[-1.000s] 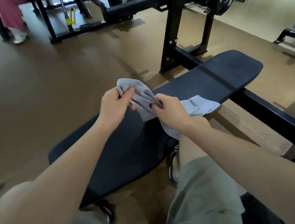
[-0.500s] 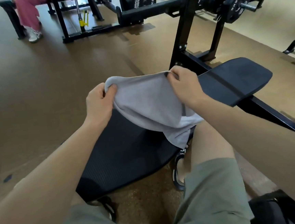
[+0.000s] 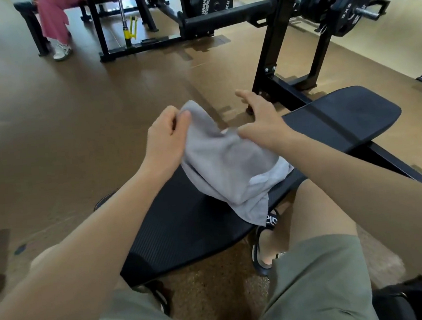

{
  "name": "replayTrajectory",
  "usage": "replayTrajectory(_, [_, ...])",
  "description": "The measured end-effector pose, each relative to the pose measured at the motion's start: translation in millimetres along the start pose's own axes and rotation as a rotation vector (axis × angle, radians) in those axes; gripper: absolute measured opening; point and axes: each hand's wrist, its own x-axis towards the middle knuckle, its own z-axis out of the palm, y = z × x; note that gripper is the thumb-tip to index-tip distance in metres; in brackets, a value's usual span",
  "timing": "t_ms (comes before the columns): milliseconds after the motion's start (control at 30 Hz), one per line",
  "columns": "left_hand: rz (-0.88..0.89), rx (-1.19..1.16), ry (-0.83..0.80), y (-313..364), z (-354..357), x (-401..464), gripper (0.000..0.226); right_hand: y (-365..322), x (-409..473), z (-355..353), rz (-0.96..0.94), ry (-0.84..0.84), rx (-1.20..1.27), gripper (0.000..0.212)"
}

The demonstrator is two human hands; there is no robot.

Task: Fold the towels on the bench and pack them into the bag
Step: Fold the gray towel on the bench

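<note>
Left hand: the left hand (image 3: 163, 138) pinches the raised upper corner of the soft grey cloth towel (image 3: 227, 166) between thumb and curled fingers.
Towel: it is bunched and half lifted, its lower part draped over the near end of the black ribbed padded bench (image 3: 185, 228), one edge hanging off toward the knee.
Right hand: the right hand (image 3: 261, 123) hovers at the towel's right upper edge with fingers spread and straight; the thumb seems to touch the cloth, holding nothing.
Handling: I judge the towel light, limp and not slippery; it will sag wherever unsupported, so it is best taken by two corners of one edge and pulled taut before folding.
Bag: a dark fabric bag (image 3: 406, 303) sits at the bottom right corner, cut off by the frame; its opening cannot be made out.
Hidden: the towel's far corners are lost in its folds, and no other towels are visible.
</note>
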Motion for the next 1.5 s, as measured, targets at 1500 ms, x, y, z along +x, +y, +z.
replayTrajectory(1500, [-0.183, 0.312, 0.055, -1.3, -10.0, 29.1, 0.035, 50.8, -18.0, -7.7, 0.066, 0.339, -0.074, 0.012])
